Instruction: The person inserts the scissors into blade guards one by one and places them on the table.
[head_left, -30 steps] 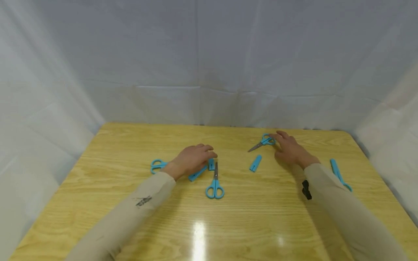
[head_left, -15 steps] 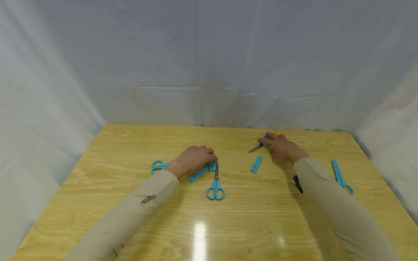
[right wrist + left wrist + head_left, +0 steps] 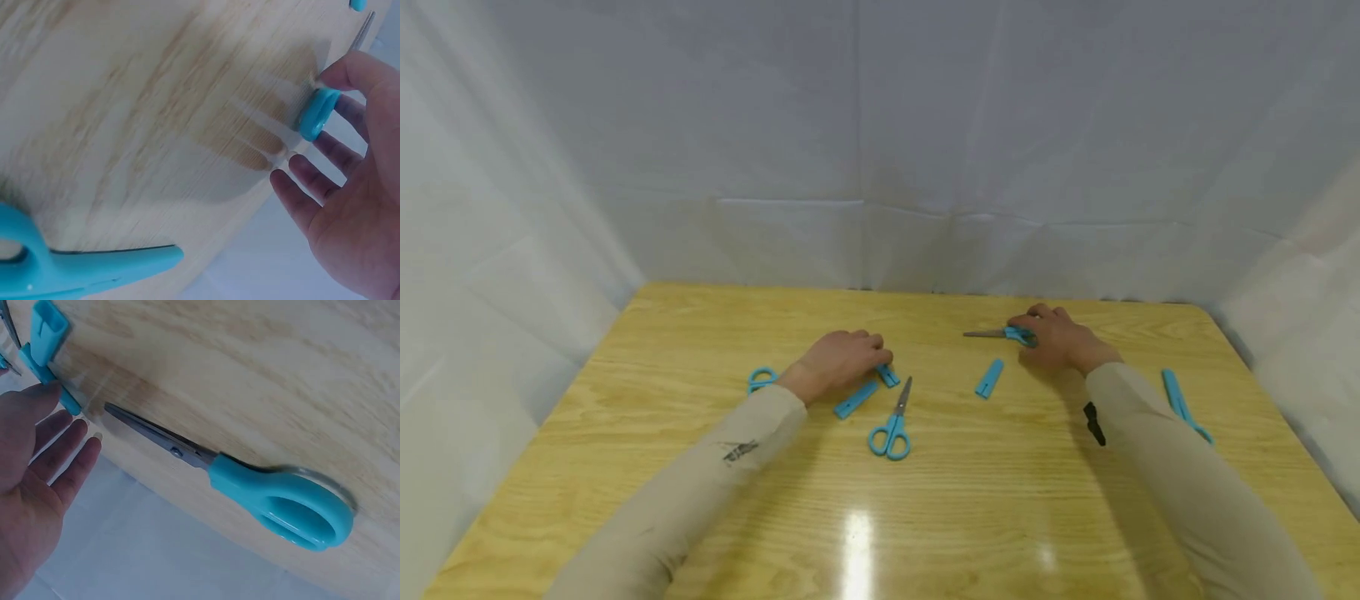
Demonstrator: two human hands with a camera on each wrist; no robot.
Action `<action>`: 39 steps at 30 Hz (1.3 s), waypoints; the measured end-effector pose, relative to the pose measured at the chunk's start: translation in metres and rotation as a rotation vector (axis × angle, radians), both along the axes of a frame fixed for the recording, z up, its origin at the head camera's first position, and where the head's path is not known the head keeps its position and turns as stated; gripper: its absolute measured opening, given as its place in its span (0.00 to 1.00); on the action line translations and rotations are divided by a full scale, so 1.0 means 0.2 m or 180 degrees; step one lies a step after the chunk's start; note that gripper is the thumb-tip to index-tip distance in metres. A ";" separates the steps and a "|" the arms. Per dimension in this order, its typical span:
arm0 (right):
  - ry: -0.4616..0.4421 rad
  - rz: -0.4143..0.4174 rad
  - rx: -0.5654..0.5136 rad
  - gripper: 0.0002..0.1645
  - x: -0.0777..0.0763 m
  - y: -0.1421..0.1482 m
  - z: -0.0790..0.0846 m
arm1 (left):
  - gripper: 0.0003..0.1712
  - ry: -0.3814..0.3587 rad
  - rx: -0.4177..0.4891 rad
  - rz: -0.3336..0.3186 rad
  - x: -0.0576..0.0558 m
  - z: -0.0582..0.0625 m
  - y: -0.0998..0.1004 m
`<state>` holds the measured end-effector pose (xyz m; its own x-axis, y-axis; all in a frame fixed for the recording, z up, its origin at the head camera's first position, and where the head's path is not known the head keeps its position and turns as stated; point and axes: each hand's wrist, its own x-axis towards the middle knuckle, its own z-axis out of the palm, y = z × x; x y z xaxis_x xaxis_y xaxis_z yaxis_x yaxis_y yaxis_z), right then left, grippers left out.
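Observation:
My left hand (image 3: 842, 362) pinches a light-blue scissors blade cover (image 3: 888, 376) between thumb and index finger; the other fingers stay extended in the left wrist view. A second blade cover (image 3: 855, 400) lies just nearer me, beside that hand. Bare scissors (image 3: 275, 497) lie beneath the left wrist, their blades hidden in the head view. At the back right, my right hand (image 3: 1058, 340) holds the blue handle of bare scissors (image 3: 1018, 335) with thumb and index finger. Their blades point left, close to the tabletop. Its remaining fingers are spread, as the right wrist view shows.
Another pair of bare scissors (image 3: 891, 433) lies mid-table, handles toward me. A loose blade cover (image 3: 989, 378) lies between the hands. Covered scissors (image 3: 112, 272) lie right of the right forearm. A pale sheet (image 3: 910, 167) hangs behind the wooden table (image 3: 970, 517).
The right hand has taken hold of the scissors' handle and their blades have swung to point left. The left hand's cover has turned, and the mid-table scissors have tilted, tips shifting right.

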<state>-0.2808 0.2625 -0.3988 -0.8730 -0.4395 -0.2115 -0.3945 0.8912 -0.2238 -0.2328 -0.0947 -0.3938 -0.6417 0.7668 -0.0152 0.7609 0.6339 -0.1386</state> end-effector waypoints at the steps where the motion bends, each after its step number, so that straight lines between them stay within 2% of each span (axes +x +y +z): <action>1: 0.0007 0.0002 -0.0019 0.33 0.00 0.00 0.00 | 0.10 -0.0015 -0.0045 0.0019 -0.01 0.00 0.00; 4: 0.0019 -0.0006 -0.0055 0.31 0.00 0.01 0.00 | 0.10 -0.0069 -0.0153 0.0058 -0.02 0.01 -0.01; 12: 0.0075 0.0182 -0.0150 0.23 0.01 0.03 0.02 | 0.07 -0.0142 -0.0163 0.0032 -0.05 0.01 0.00; 20: 0.0114 0.0163 0.0062 0.19 0.02 0.00 0.04 | 0.08 -0.0254 -0.0247 0.0180 -0.05 0.03 0.01; 25: 0.0020 0.0071 0.0177 0.19 0.01 -0.02 0.05 | 0.09 -0.0424 -0.0309 0.0288 -0.06 0.03 0.03; 31: -0.0077 -0.0129 -0.0007 0.21 0.01 -0.01 0.04 | 0.06 -0.0551 -0.0188 0.0385 -0.09 0.01 0.04; 36: -0.0021 -0.0156 -0.0166 0.20 0.01 0.00 0.01 | 0.05 -0.0829 0.0043 0.0567 -0.10 0.01 0.02; 39: 0.0006 -0.0184 -0.0207 0.18 0.01 0.00 0.01 | 0.06 -0.0921 0.0098 0.0561 -0.11 0.02 0.02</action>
<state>-0.2792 0.2629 -0.3969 -0.8977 -0.4010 -0.1825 -0.3431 0.8962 -0.2813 -0.2538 -0.0906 -0.3898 -0.7370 0.6473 -0.1946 0.6441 0.7598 0.0883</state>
